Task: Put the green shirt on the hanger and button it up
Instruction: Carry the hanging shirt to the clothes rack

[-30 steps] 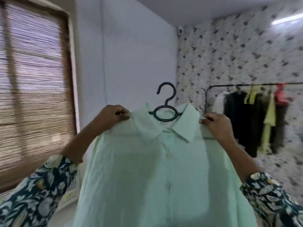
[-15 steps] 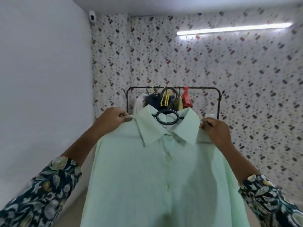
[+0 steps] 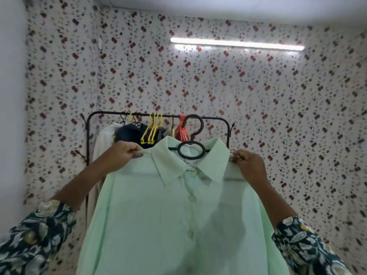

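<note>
My left hand [image 3: 121, 155] pinches the left shoulder seam of the green shirt [image 3: 158, 225], thumb on top and fingers curled under the cloth. My right hand [image 3: 248, 165] grips the right shoulder the same way. The shirt hangs between them on a black hanger [image 3: 192, 143], its collar spread and its front closed down the button line, filling the lower middle of the view. The hanger's hook rises above the collar and overlaps the top rail of a black clothes rack [image 3: 218, 118]; I cannot tell whether it touches. Left of the hook the rail is crowded with red hangers [image 3: 181, 130], yellow hangers [image 3: 153, 128] and a dark garment [image 3: 129, 132]. Right of the hook, bare rail runs to the rack's corner. Flowered wallpaper [image 3: 288, 116] lies behind.
</note>
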`<state>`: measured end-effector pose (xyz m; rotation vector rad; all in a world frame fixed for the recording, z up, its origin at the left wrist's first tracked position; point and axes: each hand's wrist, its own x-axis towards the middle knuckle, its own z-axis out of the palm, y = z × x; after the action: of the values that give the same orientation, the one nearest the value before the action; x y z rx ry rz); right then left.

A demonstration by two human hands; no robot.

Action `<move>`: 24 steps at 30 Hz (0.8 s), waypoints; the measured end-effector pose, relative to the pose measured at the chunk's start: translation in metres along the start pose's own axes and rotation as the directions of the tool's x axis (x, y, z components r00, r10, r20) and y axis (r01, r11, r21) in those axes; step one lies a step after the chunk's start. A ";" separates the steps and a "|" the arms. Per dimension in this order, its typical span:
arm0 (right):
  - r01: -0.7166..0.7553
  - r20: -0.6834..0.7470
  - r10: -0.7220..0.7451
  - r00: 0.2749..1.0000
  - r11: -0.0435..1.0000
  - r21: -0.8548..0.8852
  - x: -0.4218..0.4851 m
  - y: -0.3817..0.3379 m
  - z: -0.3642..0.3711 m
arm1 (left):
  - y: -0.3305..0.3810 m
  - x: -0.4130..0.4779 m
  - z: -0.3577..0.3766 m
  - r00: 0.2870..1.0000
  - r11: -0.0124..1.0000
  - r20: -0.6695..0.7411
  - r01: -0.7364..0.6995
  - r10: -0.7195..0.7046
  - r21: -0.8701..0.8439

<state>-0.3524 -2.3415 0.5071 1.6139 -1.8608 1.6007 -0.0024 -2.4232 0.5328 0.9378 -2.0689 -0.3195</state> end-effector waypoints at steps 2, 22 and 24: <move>-0.016 -0.010 0.016 1.000 1.000 0.004 0.034 0.024 0.014 | -0.019 0.047 0.017 0.998 1.000 0.066 0.000 -0.001 0.008; -0.131 0.125 0.124 0.984 0.990 0.053 0.330 0.231 0.215 | -0.070 0.382 0.192 0.974 0.942 -0.168 0.195 -0.153 0.272; -0.106 0.134 0.096 0.986 0.992 0.070 0.357 0.242 0.231 | -0.072 0.419 0.221 0.956 0.891 -0.218 0.267 -0.197 0.368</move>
<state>-0.5748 -2.7762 0.5363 1.7201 -1.9984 1.6644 -0.2969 -2.7944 0.6006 1.4120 -1.8914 0.0656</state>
